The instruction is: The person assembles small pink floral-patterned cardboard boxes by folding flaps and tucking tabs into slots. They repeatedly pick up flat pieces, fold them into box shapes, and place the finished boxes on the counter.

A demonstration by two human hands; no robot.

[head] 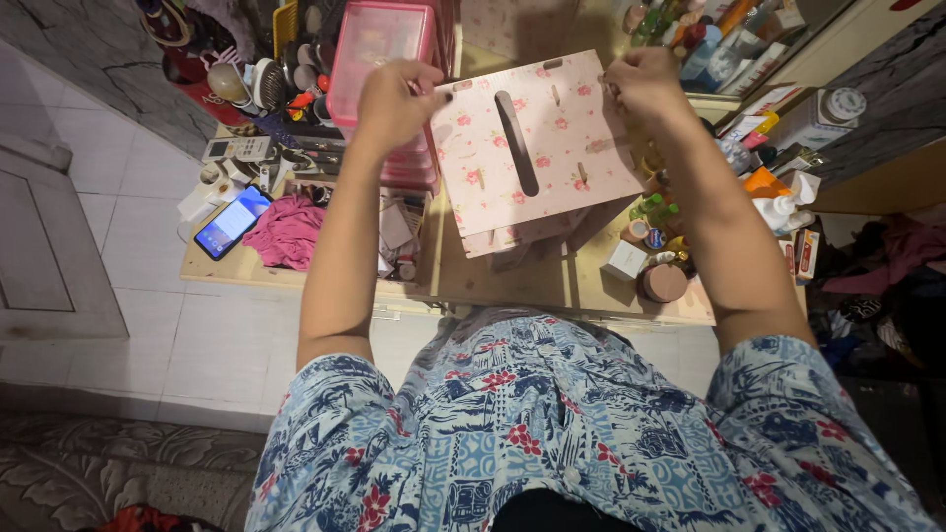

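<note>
I hold a flat pink panel [552, 148] printed with small roses, with a long dark slot down its middle and a few short notches. My left hand [394, 99] grips its upper left corner. My right hand [645, 84] pinches its upper right corner. The panel hangs tilted above a low wooden table [512, 281]. More pink floral panels [512, 236] lie stacked under it on the table.
A pink plastic drawer unit [379, 49] stands behind my left hand. A phone [232, 222], a remote, a pink cloth [288, 232] and small clutter lie at the left. Bottles, jars and boxes [660, 246] crowd the right side. White floor tiles lie below the table.
</note>
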